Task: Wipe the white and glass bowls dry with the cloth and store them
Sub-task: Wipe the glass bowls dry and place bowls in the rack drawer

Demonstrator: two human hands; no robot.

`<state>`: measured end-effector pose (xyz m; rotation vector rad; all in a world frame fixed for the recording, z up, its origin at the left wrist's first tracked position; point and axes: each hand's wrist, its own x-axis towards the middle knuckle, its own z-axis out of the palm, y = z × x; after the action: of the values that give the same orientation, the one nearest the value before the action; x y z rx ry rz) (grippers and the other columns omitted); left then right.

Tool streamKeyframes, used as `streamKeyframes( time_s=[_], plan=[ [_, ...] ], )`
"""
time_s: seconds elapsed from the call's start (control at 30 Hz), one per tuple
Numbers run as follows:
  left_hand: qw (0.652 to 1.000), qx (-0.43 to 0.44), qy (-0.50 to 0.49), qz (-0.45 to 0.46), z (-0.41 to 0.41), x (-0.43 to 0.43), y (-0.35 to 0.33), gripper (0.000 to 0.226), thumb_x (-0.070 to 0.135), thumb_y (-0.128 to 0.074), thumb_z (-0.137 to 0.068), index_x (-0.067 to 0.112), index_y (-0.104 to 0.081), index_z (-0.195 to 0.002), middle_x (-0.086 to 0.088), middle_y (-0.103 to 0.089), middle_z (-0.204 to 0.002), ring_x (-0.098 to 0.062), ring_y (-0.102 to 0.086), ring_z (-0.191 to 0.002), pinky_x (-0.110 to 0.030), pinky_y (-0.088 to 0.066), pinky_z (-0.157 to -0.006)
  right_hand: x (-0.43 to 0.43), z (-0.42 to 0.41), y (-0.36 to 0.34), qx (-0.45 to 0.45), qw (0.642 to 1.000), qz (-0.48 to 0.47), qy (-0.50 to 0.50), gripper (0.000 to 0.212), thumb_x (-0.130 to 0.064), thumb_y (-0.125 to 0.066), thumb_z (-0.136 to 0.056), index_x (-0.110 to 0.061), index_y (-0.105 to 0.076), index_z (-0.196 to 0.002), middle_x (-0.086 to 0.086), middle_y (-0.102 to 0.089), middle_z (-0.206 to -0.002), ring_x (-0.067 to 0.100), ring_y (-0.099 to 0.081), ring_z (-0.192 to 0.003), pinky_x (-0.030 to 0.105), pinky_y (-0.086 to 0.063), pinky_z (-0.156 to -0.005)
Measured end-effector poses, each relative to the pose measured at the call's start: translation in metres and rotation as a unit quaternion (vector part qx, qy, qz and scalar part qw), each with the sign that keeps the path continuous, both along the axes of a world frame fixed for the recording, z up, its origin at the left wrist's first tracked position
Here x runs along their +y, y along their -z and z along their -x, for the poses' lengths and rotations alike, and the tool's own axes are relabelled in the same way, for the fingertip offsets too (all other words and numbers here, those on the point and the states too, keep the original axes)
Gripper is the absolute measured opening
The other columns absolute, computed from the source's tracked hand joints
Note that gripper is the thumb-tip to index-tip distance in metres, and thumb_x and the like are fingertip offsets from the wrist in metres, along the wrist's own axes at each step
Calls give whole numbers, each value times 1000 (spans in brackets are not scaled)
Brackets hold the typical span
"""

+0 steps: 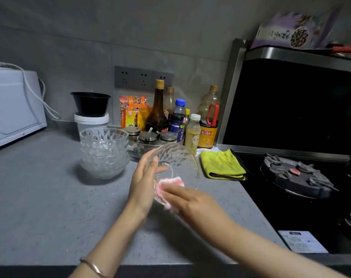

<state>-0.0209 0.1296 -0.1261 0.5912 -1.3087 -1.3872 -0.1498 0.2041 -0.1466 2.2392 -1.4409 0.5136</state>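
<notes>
- The grey counter is your work place. It is the wide flat spot in front of you, so a dropped bowl would not fall far.
- The stack of glass bowls sits on the counter, left of your hands and apart from them. They are nested one in another, which I think keeps them tidy until you store them.
- I cannot spot a white bowl for sure.
- The yellow cloth lies folded by the stove edge, right of the bowl you hold. No hand touches it.
- The glass bowl is up off the counter, in the middle, near the bottles. It is tipped so its open side faces you, which lets the cloth reach inside.
- Your left hand grips this bowl at its left side, with the thumb on the glass. It keeps the bowl steady while you rub.
- Your right hand lays long fingers on the pink cloth and pushes it into the bowl. Your thumb is hidden, so I cannot tell if it pinches too.
- The pink cloth is bunched low inside the bowl, under those fingers.
</notes>
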Motion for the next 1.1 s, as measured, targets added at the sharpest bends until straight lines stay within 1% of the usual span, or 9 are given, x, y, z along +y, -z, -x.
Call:
streamKeyframes(
  time_s=[0.1,0.2,0.4,0.53,0.67,0.77,0.93,1.03,1.1],
  plan=[
    [990,-107,85,-12,-11,-7,-5,28,31,-41,-99,30,-52,-124,-4,-66,-109,-22,-67,-97,-36,-57,-71,-2,45,-17,233,972,13,20,47,-18,-44,-85,-13,-58,-130,6,-50,-141,24,-47,-131,37,-30,-112],
    [986,-121,114,-25,-11,-7,-10,27,33,-40,-99,33,-54,-122,-6,-67,-109,-25,-69,-92,-30,-55,-59,-5,55,-25,267,961,59,43,49,-17,-35,-89,-9,-53,-134,9,-46,-144,27,-40,-135,39,-22,-112],
    [1000,-18,-8,-21,8,3,-4,24,28,-39,-100,27,-58,-114,4,-64,-117,-20,-67,-98,-44,-53,-81,-1,-12,11,-8,992,76,98,39,-19,-54,-72,-13,-71,-107,7,-69,-114,26,-71,-81,30,-57,-61],
    [998,-55,-15,9,5,-2,-5,27,28,-39,-100,26,-58,-120,8,-61,-121,-13,-66,-97,-43,-50,-87,6,-20,12,-122,992,-3,27,47,-19,-65,-74,-16,-63,-121,2,-61,-130,26,-68,-98,31,-57,-74],
    [978,-164,123,-44,-15,-13,-15,22,36,-44,-97,37,-59,-112,2,-66,-114,-29,-67,-92,-53,-49,-89,4,38,-11,126,992,3,-7,35,-34,-53,-85,-20,-70,-113,1,-63,-127,21,-58,-120,34,-39,-108],
    [978,-147,136,-58,-18,-12,-17,28,27,-47,-95,37,-54,-120,-5,-70,-104,-31,-70,-88,-50,-53,-83,3,47,-26,194,980,48,4,37,-26,-44,-86,-20,-73,-109,0,-67,-121,18,-62,-114,31,-40,-103],
    [996,42,66,-40,1,7,-7,45,14,-56,-91,41,-49,-127,13,-62,-121,-16,-67,-101,-36,-53,-79,3,-4,-30,-30,996,80,12,23,-31,-58,-84,-20,-75,-96,-8,-73,-103,14,-71,-81,22,-53,-60],
    [998,49,25,-6,15,17,1,34,38,-58,-90,52,-51,-120,8,-55,-134,-14,-60,-114,-42,-47,-96,1,-23,-22,-204,978,51,16,25,-31,-59,-86,-27,-71,-108,-14,-68,-114,8,-67,-96,21,-49,-65],
    [1000,29,7,6,14,14,0,28,43,-47,-92,49,-51,-119,14,-63,-120,-10,-68,-92,-42,-50,-84,3,-21,-11,-161,986,36,6,31,-28,-56,-88,-26,-66,-117,-11,-62,-127,8,-64,-104,20,-48,-73]
  ],
)
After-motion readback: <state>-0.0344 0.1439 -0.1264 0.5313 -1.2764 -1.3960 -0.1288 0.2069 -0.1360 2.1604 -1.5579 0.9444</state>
